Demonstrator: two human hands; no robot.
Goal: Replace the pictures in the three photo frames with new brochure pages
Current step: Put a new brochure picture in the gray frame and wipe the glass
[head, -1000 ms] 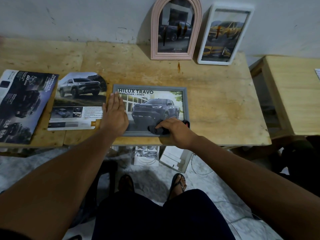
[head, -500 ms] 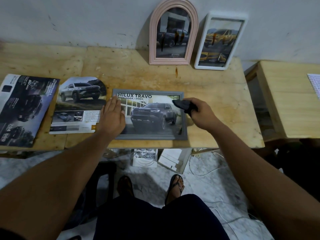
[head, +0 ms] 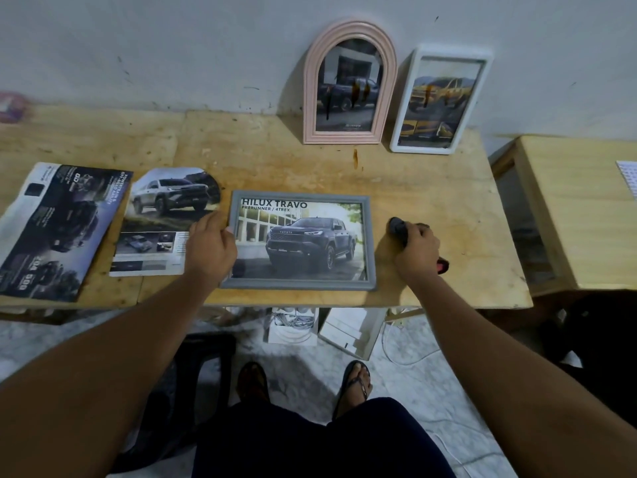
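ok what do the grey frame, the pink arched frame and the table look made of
The grey frame: matte painted wood or plastic, flat dull rim; can't tell which. The pink arched frame: probably moulded plastic or painted wood, smooth ridged rim. The table: bare wood board, visible grain, stains and a seam.

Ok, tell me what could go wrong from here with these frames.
1. The grey frame lies close to the front edge of the table, held only at its left side by the left hand; a tug might slide it off.
2. The pink arched frame and white frame just lean on the wall; a jolt could topple them.
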